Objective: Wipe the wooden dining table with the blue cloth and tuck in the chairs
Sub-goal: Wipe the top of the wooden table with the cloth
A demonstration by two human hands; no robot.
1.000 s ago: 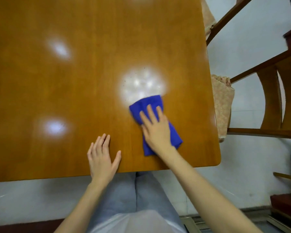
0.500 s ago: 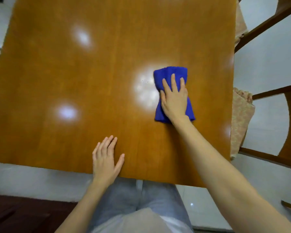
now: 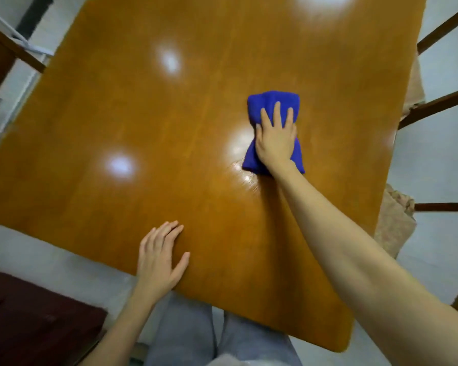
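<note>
The blue cloth [image 3: 274, 107] is pressed flat mid-table by the right hand [image 3: 275, 140] — fingers straight, slightly spread. Even pressure should be kept; the left hand [image 3: 160, 256] — open-palmed — braces the wooden dining table [image 3: 143, 122].

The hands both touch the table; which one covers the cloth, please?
The right hand, flat on the blue cloth; the left hand rests on the bare table.

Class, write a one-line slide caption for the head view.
Right hand presses cloth on table; left hand rests flat near the edge.
</note>
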